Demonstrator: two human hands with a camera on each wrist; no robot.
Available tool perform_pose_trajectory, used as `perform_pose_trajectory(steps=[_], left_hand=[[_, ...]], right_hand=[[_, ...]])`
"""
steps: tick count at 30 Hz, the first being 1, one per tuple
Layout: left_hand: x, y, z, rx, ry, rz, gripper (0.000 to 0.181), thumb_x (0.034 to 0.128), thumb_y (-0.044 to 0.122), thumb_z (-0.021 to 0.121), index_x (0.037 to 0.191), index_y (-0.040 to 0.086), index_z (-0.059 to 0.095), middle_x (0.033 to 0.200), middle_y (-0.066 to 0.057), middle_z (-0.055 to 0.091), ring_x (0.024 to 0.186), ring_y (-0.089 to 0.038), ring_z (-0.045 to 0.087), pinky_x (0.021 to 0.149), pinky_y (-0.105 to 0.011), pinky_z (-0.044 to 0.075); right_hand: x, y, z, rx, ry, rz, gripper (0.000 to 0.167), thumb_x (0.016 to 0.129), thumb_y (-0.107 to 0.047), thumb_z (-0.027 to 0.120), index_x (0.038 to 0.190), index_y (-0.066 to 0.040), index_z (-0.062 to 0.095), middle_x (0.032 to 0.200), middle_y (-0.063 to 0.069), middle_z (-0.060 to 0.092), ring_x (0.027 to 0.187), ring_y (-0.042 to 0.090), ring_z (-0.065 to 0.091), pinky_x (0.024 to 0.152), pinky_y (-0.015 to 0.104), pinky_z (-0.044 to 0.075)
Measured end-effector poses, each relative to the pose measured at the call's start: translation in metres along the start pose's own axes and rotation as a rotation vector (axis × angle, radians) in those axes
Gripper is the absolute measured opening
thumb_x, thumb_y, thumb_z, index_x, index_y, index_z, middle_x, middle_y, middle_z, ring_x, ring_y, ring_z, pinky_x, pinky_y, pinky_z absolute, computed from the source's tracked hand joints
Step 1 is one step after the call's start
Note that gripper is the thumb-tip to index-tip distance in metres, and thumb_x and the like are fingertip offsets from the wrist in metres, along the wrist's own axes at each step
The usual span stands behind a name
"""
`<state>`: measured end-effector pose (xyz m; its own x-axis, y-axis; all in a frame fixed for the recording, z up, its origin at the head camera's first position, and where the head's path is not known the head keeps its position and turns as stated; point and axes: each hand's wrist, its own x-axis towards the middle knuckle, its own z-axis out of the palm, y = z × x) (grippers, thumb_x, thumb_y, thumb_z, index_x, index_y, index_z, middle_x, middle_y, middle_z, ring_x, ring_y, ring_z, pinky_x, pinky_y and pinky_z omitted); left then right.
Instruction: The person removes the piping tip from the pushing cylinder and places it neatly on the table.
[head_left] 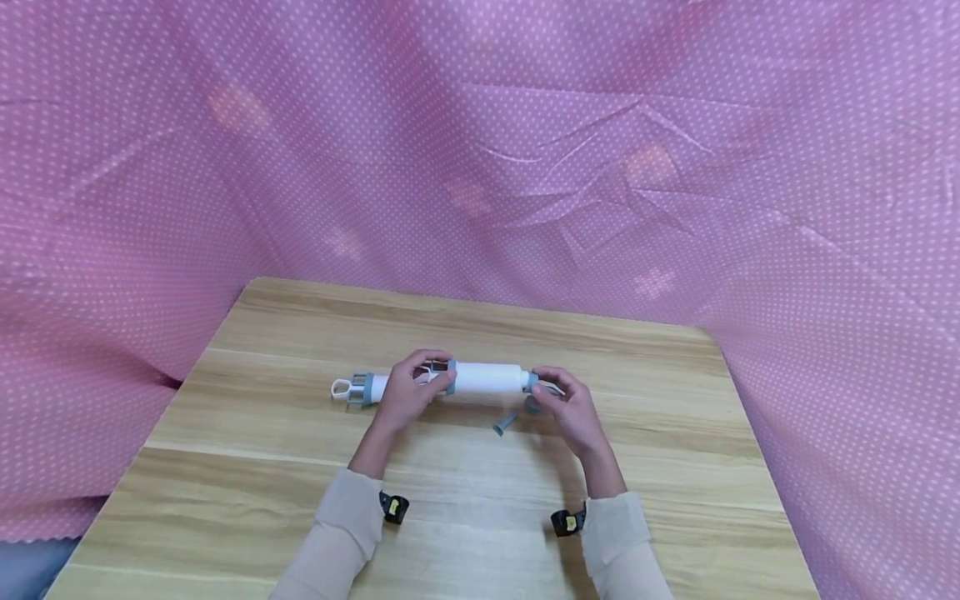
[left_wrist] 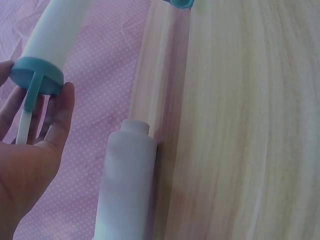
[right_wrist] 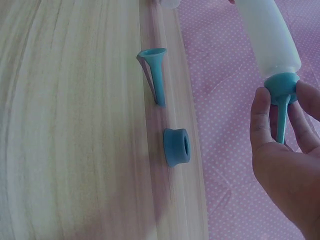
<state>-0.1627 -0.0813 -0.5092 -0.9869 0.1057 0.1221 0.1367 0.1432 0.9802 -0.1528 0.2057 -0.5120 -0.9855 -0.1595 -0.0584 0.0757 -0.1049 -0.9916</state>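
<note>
A white bottle (head_left: pixel 487 377) is held level above the table between both hands. My left hand (head_left: pixel 408 392) grips the teal collar (left_wrist: pixel 37 75) at its wide end, where a teal and white stem points into the palm. With thumb and fingers my right hand (head_left: pixel 573 410) pinches the teal cap (right_wrist: pixel 282 87) at the narrow end; a thin teal stem extends from that cap toward the palm. Beside the left hand, a second white bottle (left_wrist: pixel 127 185) lies on the table, its threaded neck bare.
On the wooden table (head_left: pixel 480 517), a teal funnel-shaped piece (right_wrist: pixel 157 75) and a teal ring (right_wrist: pixel 176 147) lie near the right hand. A teal frame with a white loop (head_left: pixel 342 389) is at the second bottle's far left end. Pink dotted cloth (head_left: pixel 480 167) hangs behind.
</note>
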Motion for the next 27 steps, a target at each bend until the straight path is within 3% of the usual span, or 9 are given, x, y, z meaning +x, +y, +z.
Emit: perform_pose_trajectory(steps=[4, 7, 12, 19, 27], left_hand=[[0.002, 0.001, -0.002, -0.004, 0.013, 0.018, 0.037, 0.0939, 0.022, 0.074, 0.124, 0.003, 0.067, 0.119, -0.011, 0.065, 0.109, -0.026, 0.056, 0.089, -0.042, 0.051], [0.004, 0.001, -0.005, -0.005, 0.019, 0.011, 0.036, 0.0939, 0.022, 0.074, 0.123, 0.004, 0.067, 0.120, -0.012, 0.065, 0.109, -0.027, 0.056, 0.089, -0.040, 0.050], [0.008, -0.001, -0.012, 0.028, 0.031, 0.010, 0.036, 0.0934, 0.023, 0.075, 0.124, 0.004, 0.067, 0.121, -0.011, 0.066, 0.112, -0.028, 0.055, 0.104, -0.054, 0.042], [0.021, -0.006, -0.032, 0.055, 0.063, 0.065, 0.034, 0.0930, 0.017, 0.075, 0.122, 0.000, 0.067, 0.118, -0.018, 0.067, 0.112, -0.033, 0.058, 0.108, -0.053, 0.037], [0.035, -0.011, -0.056, 0.098, 0.109, -0.034, 0.038, 0.0928, 0.021, 0.076, 0.124, 0.001, 0.068, 0.120, -0.016, 0.067, 0.111, -0.028, 0.056, 0.106, -0.046, 0.039]], right_hand=[[0.001, 0.001, -0.001, 0.002, 0.003, -0.015, 0.035, 0.098, -0.003, 0.065, 0.129, 0.010, 0.055, 0.124, 0.017, 0.056, 0.107, 0.021, 0.063, 0.104, 0.051, 0.048], [0.001, 0.002, 0.000, 0.005, 0.003, -0.016, 0.034, 0.099, -0.002, 0.064, 0.129, 0.011, 0.056, 0.125, 0.019, 0.055, 0.106, 0.021, 0.063, 0.103, 0.050, 0.049], [0.000, 0.002, 0.000, 0.005, 0.011, -0.005, 0.035, 0.099, -0.003, 0.063, 0.130, 0.011, 0.055, 0.125, 0.020, 0.055, 0.104, 0.020, 0.063, 0.104, 0.052, 0.047], [0.000, 0.000, -0.001, -0.008, 0.013, -0.002, 0.035, 0.100, -0.004, 0.062, 0.131, 0.011, 0.055, 0.124, 0.019, 0.056, 0.102, 0.020, 0.065, 0.106, 0.061, 0.041], [0.001, -0.001, -0.002, -0.001, 0.004, -0.003, 0.036, 0.101, -0.007, 0.063, 0.131, 0.010, 0.055, 0.123, 0.021, 0.055, 0.103, 0.021, 0.064, 0.106, 0.060, 0.042]])
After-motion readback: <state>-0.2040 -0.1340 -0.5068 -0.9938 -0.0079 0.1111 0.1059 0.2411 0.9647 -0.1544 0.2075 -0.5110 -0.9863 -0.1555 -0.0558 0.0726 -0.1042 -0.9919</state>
